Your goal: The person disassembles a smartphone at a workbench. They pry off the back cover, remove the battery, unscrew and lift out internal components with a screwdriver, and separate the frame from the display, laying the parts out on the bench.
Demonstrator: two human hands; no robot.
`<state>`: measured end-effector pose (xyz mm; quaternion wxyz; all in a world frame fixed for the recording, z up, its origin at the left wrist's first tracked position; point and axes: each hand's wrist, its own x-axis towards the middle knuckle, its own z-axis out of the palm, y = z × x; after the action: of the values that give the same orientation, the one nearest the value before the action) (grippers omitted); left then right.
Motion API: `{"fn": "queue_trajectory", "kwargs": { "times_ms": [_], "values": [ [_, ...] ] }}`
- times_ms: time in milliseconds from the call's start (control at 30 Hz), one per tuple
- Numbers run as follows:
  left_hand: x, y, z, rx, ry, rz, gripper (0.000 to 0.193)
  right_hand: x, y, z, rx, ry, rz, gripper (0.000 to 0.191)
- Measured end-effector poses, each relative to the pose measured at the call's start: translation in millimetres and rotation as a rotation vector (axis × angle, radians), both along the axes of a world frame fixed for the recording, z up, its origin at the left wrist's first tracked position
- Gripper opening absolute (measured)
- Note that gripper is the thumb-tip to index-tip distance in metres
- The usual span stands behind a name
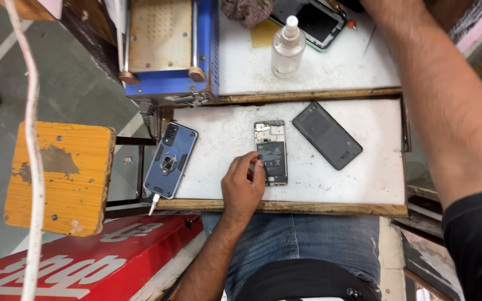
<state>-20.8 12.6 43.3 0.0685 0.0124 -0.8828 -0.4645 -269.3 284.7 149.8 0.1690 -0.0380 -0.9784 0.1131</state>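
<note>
in the head view my left hand sits just below the middle of the frame, fingers curled against the left edge of the opened phone lying back-off on the white tray, touching it rather than lifting it. its dark back cover lies just to the right, a blue-cased phone at the tray's left edge. my right arm runs to the upper right and out of the frame, so i cannot tell what that hand is doing.

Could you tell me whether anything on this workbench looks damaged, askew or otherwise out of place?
The phone under the left hand lies opened, its battery and inner parts exposed. Its dark back cover lies apart to the right, at a slant. The blue-cased phone overhangs the tray's front edge. The right hand is out of view.
</note>
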Motion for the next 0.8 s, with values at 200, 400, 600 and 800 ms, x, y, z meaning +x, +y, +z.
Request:
{"fn": "queue_trajectory", "kwargs": {
  "times_ms": [200,400,600,800],
  "values": [
    [-9,-3,9,0.015,0.027,0.042,0.023,-23,-31,22,-0.007,-0.033,0.003,0.013],
    [-20,1,12,0.006,0.057,0.043,0.021,-46,-19,2,-0.020,-0.038,0.011,0.010],
    [-25,4,10,0.049,0.024,0.043,0.021,-51,-4,0,-0.031,-0.030,0.021,0.008],
    [-27,1,5,0.045,0.010,0.030,0.020,-54,-15,4,-0.022,-0.028,0.034,0.005]
  ]
}}
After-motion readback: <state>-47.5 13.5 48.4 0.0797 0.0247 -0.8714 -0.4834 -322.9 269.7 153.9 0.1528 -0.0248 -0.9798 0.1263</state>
